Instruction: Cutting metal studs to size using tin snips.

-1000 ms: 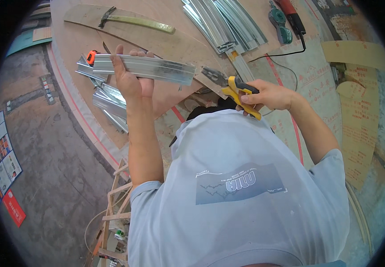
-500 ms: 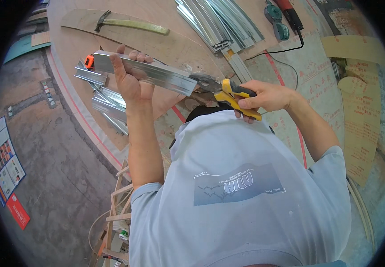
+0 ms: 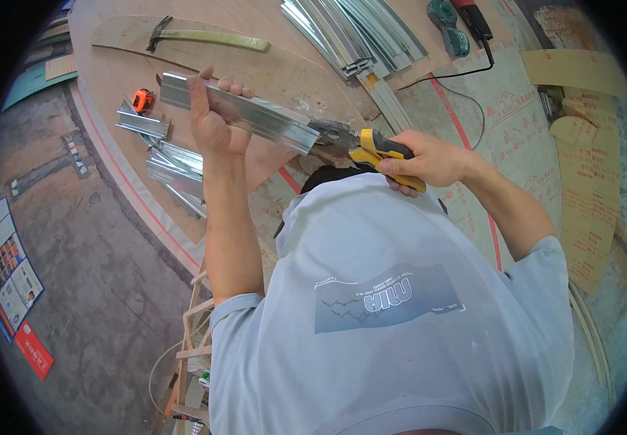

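My left hand (image 3: 215, 119) grips a silver metal channel (image 3: 270, 119), holding it slanted down to the right over the plywood. In my right hand (image 3: 436, 159) are yellow-and-black pliers (image 3: 371, 148), fingers wrapped round the handles; their dark jaws are on the channel's right end. Just left of the held channel, an orange tape measure (image 3: 141, 101) lies among short metal pieces (image 3: 168, 167). A claw hammer (image 3: 212, 40) with a pale yellow-green handle lies beyond my hands on a curved board.
A stack of metal channels (image 3: 349, 36) lies at the top, beside a green tool (image 3: 447, 29) and a red-and-black corded power tool (image 3: 476, 22). Yellowish sheets (image 3: 585, 196) are at right. A wooden frame (image 3: 194, 348) stands at lower left, near posters (image 3: 9, 261) on grey floor.
The channel has moved rightward and slightly up, and the pliers' jaws have come onto its end. My right hand has shifted slightly, still gripping the pliers.
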Available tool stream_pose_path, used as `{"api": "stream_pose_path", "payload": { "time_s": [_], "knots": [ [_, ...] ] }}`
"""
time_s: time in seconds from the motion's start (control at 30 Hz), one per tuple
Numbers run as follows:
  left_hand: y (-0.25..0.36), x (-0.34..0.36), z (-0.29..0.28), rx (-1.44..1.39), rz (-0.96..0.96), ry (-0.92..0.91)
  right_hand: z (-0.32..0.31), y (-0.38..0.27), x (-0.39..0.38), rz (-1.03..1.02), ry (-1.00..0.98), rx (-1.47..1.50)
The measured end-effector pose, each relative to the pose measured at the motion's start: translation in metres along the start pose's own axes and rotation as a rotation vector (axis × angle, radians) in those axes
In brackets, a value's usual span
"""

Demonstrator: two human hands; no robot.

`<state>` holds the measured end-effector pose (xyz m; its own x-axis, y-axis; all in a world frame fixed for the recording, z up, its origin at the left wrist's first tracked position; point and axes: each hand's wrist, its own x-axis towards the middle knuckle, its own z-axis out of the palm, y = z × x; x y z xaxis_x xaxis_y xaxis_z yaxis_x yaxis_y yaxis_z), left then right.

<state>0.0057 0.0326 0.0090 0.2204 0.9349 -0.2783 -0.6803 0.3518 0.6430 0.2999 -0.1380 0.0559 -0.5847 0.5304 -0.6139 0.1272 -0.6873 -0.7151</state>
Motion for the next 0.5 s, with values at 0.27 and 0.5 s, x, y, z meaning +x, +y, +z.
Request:
{"api": "stream_pose_path", "payload": {
  "time_s": [0.27, 0.5],
  "knots": [
    [-0.002, -0.006, 0.077, 0.660, -0.446, -0.362, -0.013, -0.014, 0.018, 0.297, -0.299, -0.265],
    [0.016, 0.015, 0.046, 0.604, -0.411, -0.241, -0.052, 0.017, -0.010, 0.097, -0.208, -0.334]
  ]
}}
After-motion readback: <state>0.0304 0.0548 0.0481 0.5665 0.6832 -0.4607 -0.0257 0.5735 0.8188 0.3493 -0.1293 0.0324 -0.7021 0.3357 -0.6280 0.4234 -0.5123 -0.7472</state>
